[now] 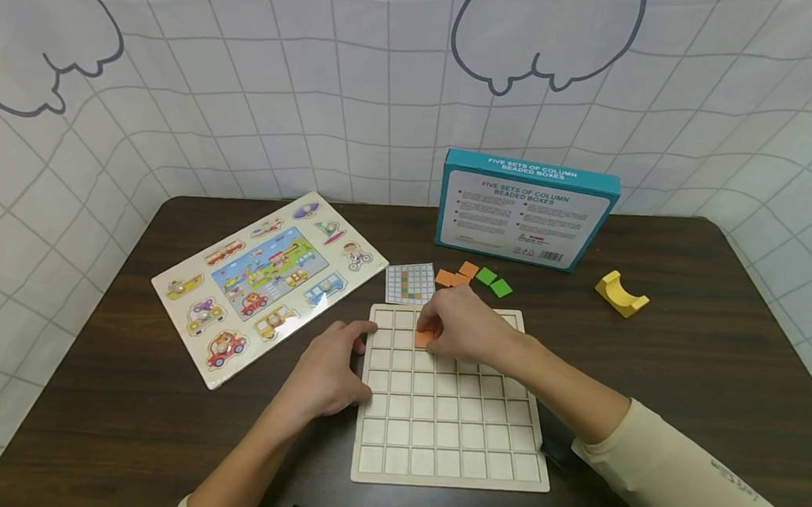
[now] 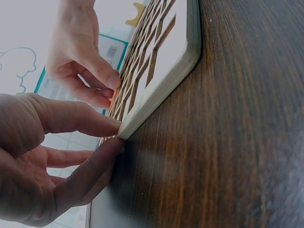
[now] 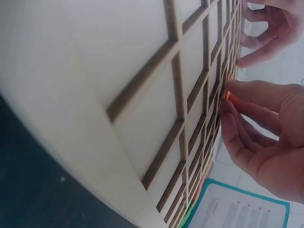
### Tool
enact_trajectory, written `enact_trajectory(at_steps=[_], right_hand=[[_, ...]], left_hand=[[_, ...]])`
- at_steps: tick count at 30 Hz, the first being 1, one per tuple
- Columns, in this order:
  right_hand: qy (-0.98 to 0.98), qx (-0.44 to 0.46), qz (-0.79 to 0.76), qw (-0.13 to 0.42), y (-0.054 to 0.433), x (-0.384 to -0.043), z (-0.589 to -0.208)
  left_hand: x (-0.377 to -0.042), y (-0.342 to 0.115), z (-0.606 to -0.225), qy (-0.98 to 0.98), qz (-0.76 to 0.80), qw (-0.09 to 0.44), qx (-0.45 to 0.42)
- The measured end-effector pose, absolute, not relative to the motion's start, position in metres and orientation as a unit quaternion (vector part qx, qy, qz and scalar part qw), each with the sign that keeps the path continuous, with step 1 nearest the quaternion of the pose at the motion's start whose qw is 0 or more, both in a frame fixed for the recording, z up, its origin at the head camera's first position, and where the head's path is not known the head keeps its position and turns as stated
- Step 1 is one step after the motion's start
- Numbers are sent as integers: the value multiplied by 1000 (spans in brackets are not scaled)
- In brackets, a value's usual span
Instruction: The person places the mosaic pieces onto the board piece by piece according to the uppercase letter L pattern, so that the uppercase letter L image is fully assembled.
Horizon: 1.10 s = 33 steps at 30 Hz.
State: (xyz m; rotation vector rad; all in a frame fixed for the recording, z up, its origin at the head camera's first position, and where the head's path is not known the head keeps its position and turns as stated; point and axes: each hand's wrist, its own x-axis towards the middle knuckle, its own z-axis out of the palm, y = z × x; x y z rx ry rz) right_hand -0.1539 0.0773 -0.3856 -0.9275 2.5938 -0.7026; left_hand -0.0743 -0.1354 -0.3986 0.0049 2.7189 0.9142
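A pale wooden grid board [image 1: 436, 436] lies flat on the dark table. My right hand [image 1: 468, 326] pinches a small orange square tile [image 1: 423, 339] between thumb and fingers, down at a cell near the board's upper left. Along the left edge rests my left hand [image 1: 323, 369], its thumb and index fingertip spread apart and touching the rim. In the left wrist view, the thumb and finger of that hand [image 2: 57, 147] meet the board's side. Beyond the board sit a printed pattern card [image 1: 409, 284], loose orange tiles [image 1: 468, 270] and two green tiles [image 1: 501, 288].
A vehicle picture puzzle [image 1: 191, 295] lies tilted at the left of the table. At the back stands a teal and white box [image 1: 522, 214]. A yellow curved block [image 1: 618, 295] is at the right. Grid-patterned cloth [image 1: 345, 108] hangs behind the table.
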Motion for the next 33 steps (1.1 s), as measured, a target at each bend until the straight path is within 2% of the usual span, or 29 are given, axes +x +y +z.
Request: enact_trajectory(at_steps=[33], right_hand=[[898, -319, -254, 166, 81, -154, -384]], left_hand=[[-73, -135, -398, 938, 317, 138, 1]])
